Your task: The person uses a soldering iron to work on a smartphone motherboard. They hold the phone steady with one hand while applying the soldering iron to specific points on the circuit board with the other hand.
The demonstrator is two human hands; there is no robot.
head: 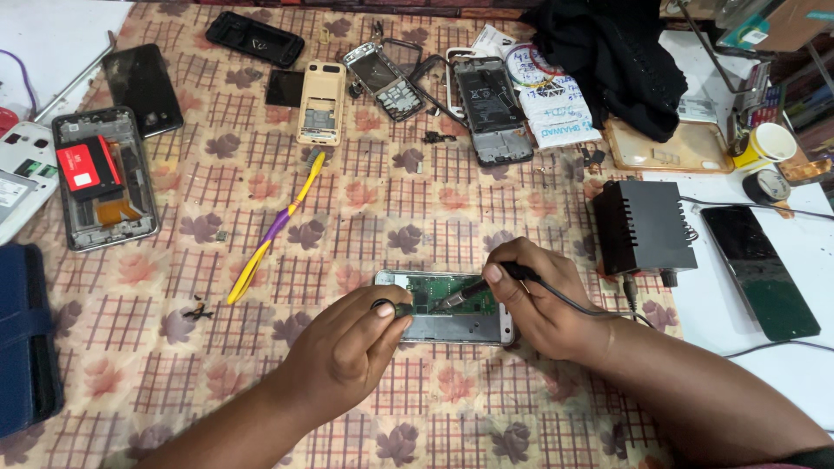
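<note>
An opened small phone (447, 308) with a green circuit board showing lies on the flowered tablecloth (365, 208), near the front. My right hand (539, 300) grips a black corded probe (473, 291), its metal tip resting on the board. My left hand (347, 347) pinches a second black probe tip (388, 307) at the phone's left end. The right probe's cable runs back toward a black box-shaped power unit (643, 227).
A yellow and purple toothbrush (274, 230) lies left of the phone. Several dismantled phones and covers sit along the back and left. A black cloth (608, 52), a dark phone (757, 269) on a white surface at right, and a blue case (26, 334) at far left.
</note>
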